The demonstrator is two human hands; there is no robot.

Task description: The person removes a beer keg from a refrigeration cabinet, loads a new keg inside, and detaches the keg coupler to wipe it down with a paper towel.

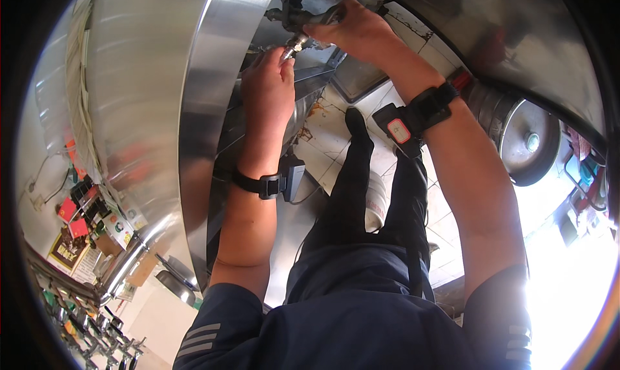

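Grasps fitting (298,43) in left hand (268,89), near edge of panel (205,111), and pipe (292,16) in right hand (361,35), above floor (441,208) showing between panel and keg (518,137)

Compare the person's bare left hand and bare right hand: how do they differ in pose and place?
The left hand points up the picture, closed on a shiny silver metal connector; the right hand points leftward, at a darker metal pipe fitting. The left hand sits lower in view, the right hand higher. Both wear black wrist straps.
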